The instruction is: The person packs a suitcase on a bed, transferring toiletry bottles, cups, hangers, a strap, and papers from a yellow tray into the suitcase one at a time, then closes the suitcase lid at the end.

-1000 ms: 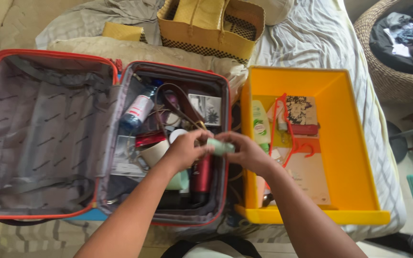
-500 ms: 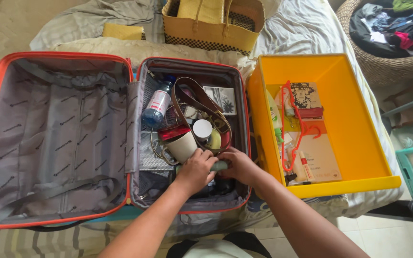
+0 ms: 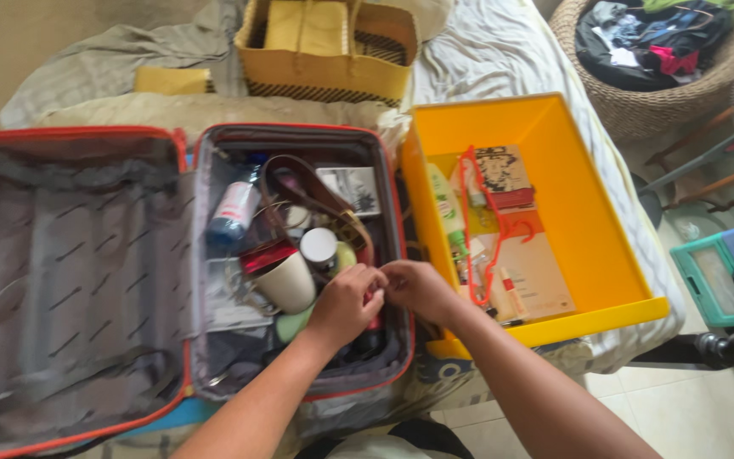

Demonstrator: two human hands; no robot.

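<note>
— Where are we working?

— On a bed (image 3: 503, 51) with a pale, rumpled sheet. An open suitcase (image 3: 87, 280) lies across it, grey lining, red trim, and just beside it on our right sits a yellow tray (image 3: 605, 221). Behind both stands a woven yellow bag (image 3: 333, 51).

— And our hands?

— Both are inside the packed half of the suitcase, fingertips meeting. Our left hand (image 3: 346, 302) and right hand (image 3: 418, 289) pinch something small between them; each grip is closed, but we cannot tell what it holds, as the fingers hide it.

— What lies around them?

— A cream cup (image 3: 286, 285) on its side just left of our left hand, a white-capped jar (image 3: 319, 246) above it, a bottle (image 3: 233, 212) with a blue cap farther back, and a brown strap (image 3: 324, 200) looping over the lot.

— The room beyond?

— A wicker basket (image 3: 639, 102) full of clothes stands off the bed's far right corner. Pale tiled floor (image 3: 698, 408) shows below, with teal boxes (image 3: 728, 272) at the right edge.
</note>
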